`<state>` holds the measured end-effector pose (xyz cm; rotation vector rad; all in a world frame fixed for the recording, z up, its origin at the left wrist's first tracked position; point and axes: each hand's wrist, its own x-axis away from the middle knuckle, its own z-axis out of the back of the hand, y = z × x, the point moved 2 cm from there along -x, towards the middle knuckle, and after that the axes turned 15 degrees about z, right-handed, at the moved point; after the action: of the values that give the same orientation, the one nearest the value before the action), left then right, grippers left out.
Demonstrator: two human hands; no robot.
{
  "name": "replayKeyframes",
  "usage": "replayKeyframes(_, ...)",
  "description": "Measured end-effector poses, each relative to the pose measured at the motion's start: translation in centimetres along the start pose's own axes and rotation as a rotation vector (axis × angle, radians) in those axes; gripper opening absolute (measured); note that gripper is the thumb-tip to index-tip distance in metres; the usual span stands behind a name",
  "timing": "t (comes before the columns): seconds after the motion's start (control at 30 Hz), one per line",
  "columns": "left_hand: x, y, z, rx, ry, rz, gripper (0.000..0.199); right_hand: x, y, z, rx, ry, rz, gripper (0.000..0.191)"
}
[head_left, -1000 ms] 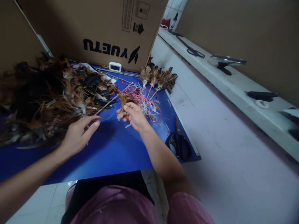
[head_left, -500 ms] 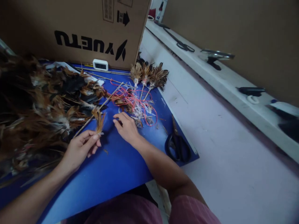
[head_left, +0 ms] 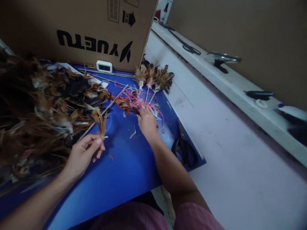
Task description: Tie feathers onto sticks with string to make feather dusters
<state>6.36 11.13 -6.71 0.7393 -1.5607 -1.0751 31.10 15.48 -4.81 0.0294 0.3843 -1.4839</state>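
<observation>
Between thumb and fingers, my left hand pinches a small bunch of brown feathers with its tips upward; a bit of white shows at its base. My right hand reaches into a tangle of pink and white string, its fingers curled down and partly hidden, so what they hold, if anything, cannot be made out. A thin stick lies slantwise behind the feathers in my left hand. Just beyond the string, several feather dusters lean together with their heads away from me.
A large heap of brown and black feathers covers the left of the blue table. Black scissors lie near the right edge. A cardboard box and a small white digital display stand at the back. The white ledge holds tools.
My right hand has moved forward and right from bare table into the string tangle, its fingers now curled down. My left hand still pinches the feathers, nearly in the same place.
</observation>
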Motion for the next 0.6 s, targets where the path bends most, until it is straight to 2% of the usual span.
replayKeyframes(0.1, -0.1, 0.0, 0.0, 0.035, -0.001, 0.003, 0.023, 0.2, 0.2, 1.3, -0.142, 0.158, 0.079, 0.018)
replayKeyframes(0.2, -0.1, 0.0, -0.1, 0.08, 0.001, 0.002, 0.022, 0.3, 0.3, 2.3, -0.413, 0.372, 0.119, 0.016)
replayKeyframes(0.27, 0.0, 0.1, -0.1, 0.112, 0.013, 0.008, 0.023, 0.2, 0.2, 2.6, -0.672, 0.467, 0.051, 0.014)
replayKeyframes(0.33, 0.0, 0.3, -0.2, 0.142, 0.024, 0.017, 0.023, 0.2, 0.0, 2.6, -0.947, 0.504, -0.06, 0.014)
replayKeyframes(0.4, 0.1, 0.5, -0.3, 0.175, 0.028, 0.03, 0.022, 0.2, -0.4, 2.3, -1.194, 0.484, -0.144, 0.017)
replayKeyframes(0.47, 0.3, 0.7, -0.4, 0.213, 0.02, 0.052, 0.022, 0.3, -1.2, 1.7, -1.385, 0.407, -0.185, 0.021)
replayKeyframes(0.6, 0.4, 1.0, -0.4, 0.261, -0.007, 0.094, 0.023, 0.8, -3.3, 0.2, -1.585, 0.204, -0.185, 0.025)
